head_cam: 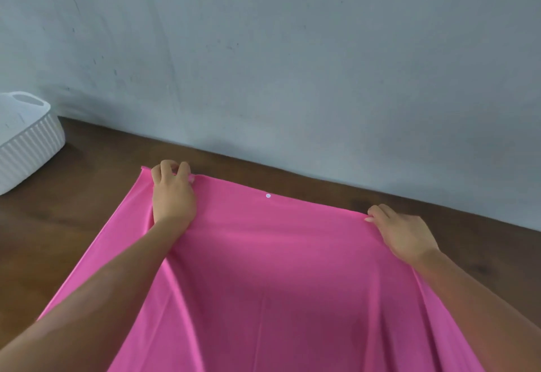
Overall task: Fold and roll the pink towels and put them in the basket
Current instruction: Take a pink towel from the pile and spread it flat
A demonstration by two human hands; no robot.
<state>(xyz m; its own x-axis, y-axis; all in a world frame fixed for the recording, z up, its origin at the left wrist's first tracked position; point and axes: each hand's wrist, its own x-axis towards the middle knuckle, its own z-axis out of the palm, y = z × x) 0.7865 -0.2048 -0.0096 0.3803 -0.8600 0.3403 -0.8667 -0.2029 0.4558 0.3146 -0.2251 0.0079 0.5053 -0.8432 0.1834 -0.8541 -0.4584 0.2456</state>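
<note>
1. Your smooth, thin pink towel (278, 269) lies spread over the dark brown wooden worktop (87, 196), its far edge close to the grey-blue wall (292, 64) and its near part running out of view below.
2. Soft lengthwise folds ripple through the cloth toward you.
3. Your left hand (172, 193) pinches the towel's far left corner with curled fingers.
4. Your right hand (401, 231) grips the towel's far right corner; the two hands sit well apart.
5. The white ribbed plastic basket (26, 143), with a handle slot in its rim, stands left of the towel, well apart from it; its inside is not visible.
</note>
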